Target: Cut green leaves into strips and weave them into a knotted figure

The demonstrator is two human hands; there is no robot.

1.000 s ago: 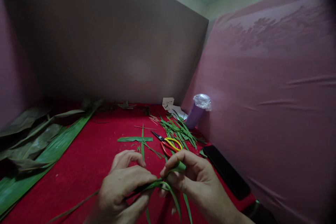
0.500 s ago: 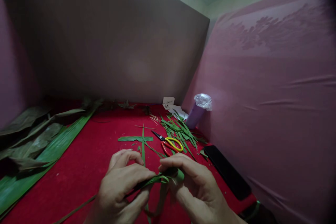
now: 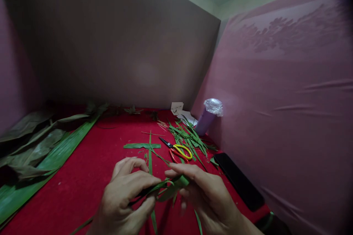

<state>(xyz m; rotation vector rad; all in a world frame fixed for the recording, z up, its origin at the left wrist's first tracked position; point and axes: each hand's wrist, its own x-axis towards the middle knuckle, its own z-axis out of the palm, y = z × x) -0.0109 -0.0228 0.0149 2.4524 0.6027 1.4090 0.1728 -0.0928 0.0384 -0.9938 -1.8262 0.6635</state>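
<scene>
My left hand (image 3: 128, 194) is closed, its thumb and index finger pinching a bundle of folded green leaf strips (image 3: 169, 189) in front of me. The strips bend into a small loop at the right end of the bundle. Around that looped end curls my right hand (image 3: 209, 196), with its index finger above the leaf and other fingers below; the thumb is partly hidden and blurred. Loose strip ends hang under both hands. Just beyond the fingers lie scissors (image 3: 176, 149) with one yellow and one red handle.
On the red cloth (image 3: 91, 176) lie crossed leaf strips (image 3: 142, 145) and a pile of cut strips (image 3: 190, 137). Thin sticks (image 3: 162, 125), a purple cup (image 3: 205, 121) with a foil-like top and a black phone (image 3: 238, 180) stand or lie rightward. Long leaves (image 3: 55, 154) cover the left side.
The leaf loop has turned and flattened between my hands. My right fingers have shifted slightly left, and a strip end now shows below the right hand.
</scene>
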